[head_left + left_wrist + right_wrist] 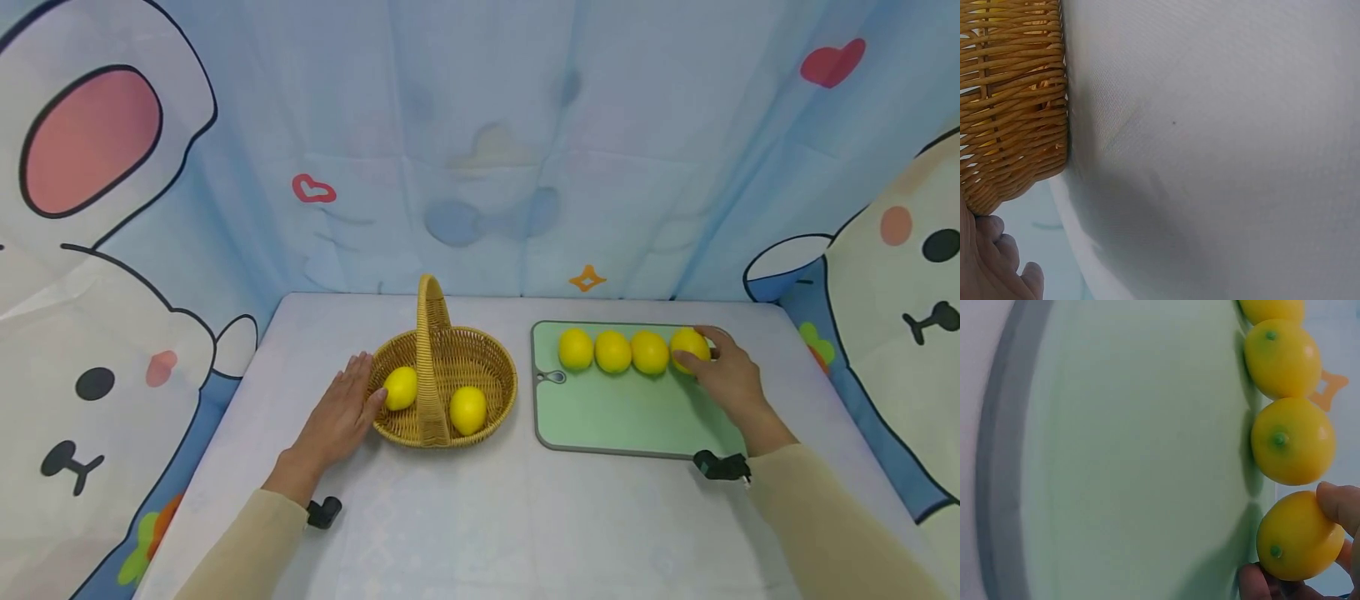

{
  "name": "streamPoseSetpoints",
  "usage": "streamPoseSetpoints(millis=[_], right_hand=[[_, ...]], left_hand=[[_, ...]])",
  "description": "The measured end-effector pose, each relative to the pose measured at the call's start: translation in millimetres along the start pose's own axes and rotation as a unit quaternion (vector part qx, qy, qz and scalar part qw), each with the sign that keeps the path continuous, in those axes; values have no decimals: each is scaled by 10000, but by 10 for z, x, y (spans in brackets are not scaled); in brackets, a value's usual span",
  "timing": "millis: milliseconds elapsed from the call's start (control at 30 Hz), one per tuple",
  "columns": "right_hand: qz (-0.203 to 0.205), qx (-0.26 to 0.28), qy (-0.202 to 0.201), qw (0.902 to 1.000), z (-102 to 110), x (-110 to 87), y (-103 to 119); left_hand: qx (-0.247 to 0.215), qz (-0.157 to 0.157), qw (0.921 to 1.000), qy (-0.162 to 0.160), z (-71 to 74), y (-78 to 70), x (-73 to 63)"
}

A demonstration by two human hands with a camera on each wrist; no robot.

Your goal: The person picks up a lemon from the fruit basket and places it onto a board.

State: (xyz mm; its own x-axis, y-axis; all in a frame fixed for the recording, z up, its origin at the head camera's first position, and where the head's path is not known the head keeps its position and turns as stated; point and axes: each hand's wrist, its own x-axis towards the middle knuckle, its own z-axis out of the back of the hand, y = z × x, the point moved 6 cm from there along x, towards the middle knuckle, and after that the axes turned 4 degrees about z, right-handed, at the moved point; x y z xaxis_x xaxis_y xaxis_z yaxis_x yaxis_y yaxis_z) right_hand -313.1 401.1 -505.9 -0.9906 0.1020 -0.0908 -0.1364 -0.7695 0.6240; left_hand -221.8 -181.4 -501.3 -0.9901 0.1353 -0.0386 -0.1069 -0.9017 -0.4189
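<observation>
A pale grey table (480, 517) carries a wicker basket (491, 375) left of centre and a green cutting board (615, 417) just to its right, the two apart, both flat on the cloth.

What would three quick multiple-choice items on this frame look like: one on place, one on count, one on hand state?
1. Where does the left hand rest?
A. on the green board
B. against the basket's outer wall
C. on the basket's handle

2. How many lemons lie in a row on the green cutting board?
A. two
B. four
C. six

3. What is the right hand doing?
A. lying flat on the table
B. gripping the board's edge
C. pinching the rightmost lemon

Answers:
1 B, its straight fingers lie along the wicker side.
2 B, four sit along the far edge; two more are in the basket.
3 C, the right wrist view shows fingertips and thumb round that lemon.
</observation>
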Motion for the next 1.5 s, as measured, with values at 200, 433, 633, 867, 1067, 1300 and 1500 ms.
streamPoseSetpoints(millis=[200,433,633,867,1067,1300,1500], right_hand=[[-90,-61,39,9999,-30,-9,-21],[-106,-81,32,9999,-46,-28,-4],[-187,-84,60,9998,-45,-54,-3],[-379,-173,-44,9991,-28,-70,-43],[-294,-97,-154,9994,-18,-96,-60],[-166,35,-234,9996,-52,-75,-49],[-190,33,-242,9995,-51,-91,-48]], left_hand=[[-18,1,10000,-18,3,-3,-4],[-36,3,10000,0,8,-7,-6],[-66,3,10000,5,9,-5,-9],[-87,-70,9999,-43,16,-7,-14],[-89,-70,9999,-19,20,-12,-16],[-99,-80,9999,-47,21,-12,-16],[-87,-113,9999,-75,16,-7,-11]])
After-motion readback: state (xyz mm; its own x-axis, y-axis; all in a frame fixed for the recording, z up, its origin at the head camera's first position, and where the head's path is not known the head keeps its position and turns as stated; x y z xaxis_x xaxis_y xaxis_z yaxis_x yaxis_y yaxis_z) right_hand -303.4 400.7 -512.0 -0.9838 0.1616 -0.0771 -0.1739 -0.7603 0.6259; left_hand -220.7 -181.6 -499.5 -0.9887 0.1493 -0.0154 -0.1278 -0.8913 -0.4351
